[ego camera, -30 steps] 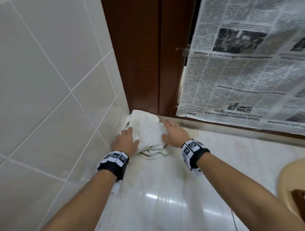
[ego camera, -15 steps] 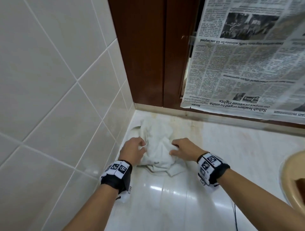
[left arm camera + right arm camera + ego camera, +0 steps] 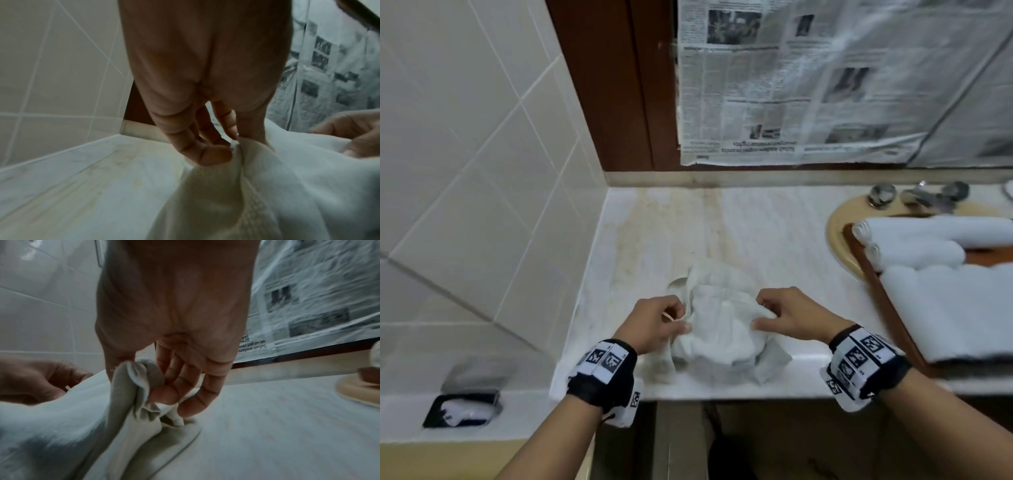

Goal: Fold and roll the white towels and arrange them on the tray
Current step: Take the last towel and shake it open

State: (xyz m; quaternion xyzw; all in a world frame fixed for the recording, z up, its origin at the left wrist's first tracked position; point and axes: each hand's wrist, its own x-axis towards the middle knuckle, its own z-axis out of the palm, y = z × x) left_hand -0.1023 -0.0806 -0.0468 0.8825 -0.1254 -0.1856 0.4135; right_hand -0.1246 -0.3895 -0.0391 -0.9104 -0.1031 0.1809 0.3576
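Observation:
A crumpled white towel (image 3: 722,329) lies bunched on the marble counter (image 3: 774,233) near its front edge. My left hand (image 3: 674,318) pinches the towel's left side between thumb and curled fingers; the left wrist view shows that hand (image 3: 234,144) gripping a fold of the towel (image 3: 267,186). My right hand (image 3: 763,313) pinches the towel's right side, and the right wrist view shows its fingers (image 3: 162,395) curled round a gathered fold of towel (image 3: 131,402). At the right, a brown wooden tray (image 3: 873,270) holds rolled white towels (image 3: 914,246) and a folded one (image 3: 955,308).
The tray sits over a beige sink (image 3: 839,240) with a metal tap (image 3: 921,197) behind. A tiled wall (image 3: 482,154) bounds the counter's left side. Newspaper (image 3: 808,78) covers the pane behind. A dark holder (image 3: 465,407) sits low at the left.
Both hands have drawn the towel from the back-left corner toward the counter's front edge. They went from resting on it to pinching its sides. The head view swung right, showing tray and sink.

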